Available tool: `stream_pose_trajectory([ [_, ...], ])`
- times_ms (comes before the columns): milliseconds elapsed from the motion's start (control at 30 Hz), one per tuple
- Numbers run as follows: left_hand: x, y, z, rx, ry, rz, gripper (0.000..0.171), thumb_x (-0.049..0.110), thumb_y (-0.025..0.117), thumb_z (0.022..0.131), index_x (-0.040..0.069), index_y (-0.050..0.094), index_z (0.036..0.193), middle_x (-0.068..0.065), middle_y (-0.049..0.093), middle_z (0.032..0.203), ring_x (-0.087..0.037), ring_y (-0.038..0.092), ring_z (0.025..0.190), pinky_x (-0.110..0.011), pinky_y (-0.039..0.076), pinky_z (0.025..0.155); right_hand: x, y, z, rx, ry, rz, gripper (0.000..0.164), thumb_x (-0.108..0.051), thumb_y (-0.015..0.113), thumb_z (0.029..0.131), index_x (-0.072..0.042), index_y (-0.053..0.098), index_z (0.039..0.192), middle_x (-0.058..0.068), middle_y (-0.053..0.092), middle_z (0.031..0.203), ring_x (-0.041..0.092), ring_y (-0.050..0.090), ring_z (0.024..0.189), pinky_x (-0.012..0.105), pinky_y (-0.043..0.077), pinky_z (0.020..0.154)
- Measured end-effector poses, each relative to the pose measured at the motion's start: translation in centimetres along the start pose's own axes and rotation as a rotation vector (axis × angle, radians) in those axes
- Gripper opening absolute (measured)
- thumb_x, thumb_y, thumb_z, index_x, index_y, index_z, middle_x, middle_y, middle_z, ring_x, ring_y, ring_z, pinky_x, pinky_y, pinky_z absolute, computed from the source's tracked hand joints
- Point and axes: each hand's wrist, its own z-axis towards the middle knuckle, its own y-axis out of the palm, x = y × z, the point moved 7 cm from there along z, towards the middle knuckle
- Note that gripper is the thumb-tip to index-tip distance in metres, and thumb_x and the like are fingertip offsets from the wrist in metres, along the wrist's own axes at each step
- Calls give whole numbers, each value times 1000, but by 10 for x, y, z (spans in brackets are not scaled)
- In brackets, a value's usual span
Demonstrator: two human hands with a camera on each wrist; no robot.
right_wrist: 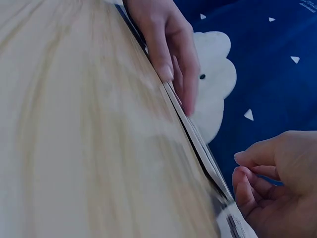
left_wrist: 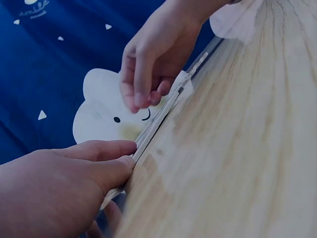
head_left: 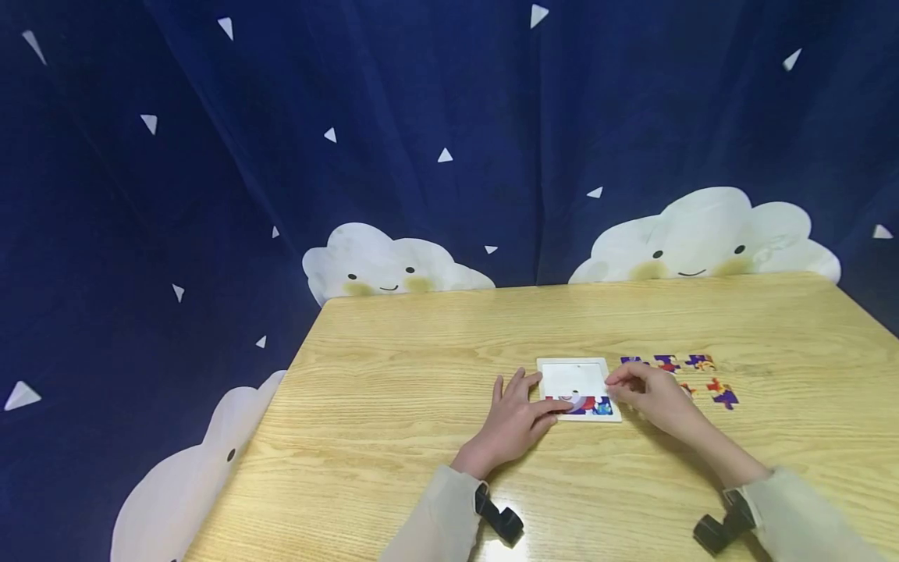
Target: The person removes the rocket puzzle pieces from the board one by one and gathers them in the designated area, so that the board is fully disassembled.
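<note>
A white puzzle tray [head_left: 574, 380] lies flat on the wooden table. Joined, colourful puzzle pieces [head_left: 602, 407] line its lower part; the upper part is bare white. My left hand [head_left: 516, 414] rests at the tray's left side, index finger stretched over the pieces and thumb near the lower edge. Over the tray's right border hovers my right hand [head_left: 656, 396], its fingers loosely bent and thumb close to the index fingertip. No piece shows between those fingertips in the right wrist view, where the right hand [right_wrist: 282, 183] appears beside the thin tray edge [right_wrist: 190, 131].
Several loose puzzle pieces [head_left: 723, 393] lie right of the tray, some partly hidden behind the right hand. The wooden table [head_left: 393, 351] extends all around. A dark blue curtain [head_left: 421, 101] with white triangles and clouds hangs behind and to the left.
</note>
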Motion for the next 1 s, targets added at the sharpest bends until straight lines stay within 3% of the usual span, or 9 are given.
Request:
stream_pose_trajectory([
  [300,1,2,0,1,12,14,31,38,49,102,44,60,130,-12,38,155,-41,31,146,-67,23,115,-11,23,10,-50,-30,52,7,-6,68,90,-6,69,96,5,67,87,-1,53,73,18,47,65],
  [633,5,-1,-2,22,27,44,31,37,48,102,44,60,130,-11,42,153,-43,33,144,-69,25,112,-17,42,21,-124,24,92,8,-7,64,91,-4,67,99,6,67,86,6,56,74,20,47,66],
  [1000,10,-1,-2,66,31,87,30,35,47,102,42,64,126,-10,50,143,-41,39,141,-70,29,110,-16,48,22,-174,33,77,7,-8,63,92,-7,67,98,4,64,83,10,55,73,20,45,64],
])
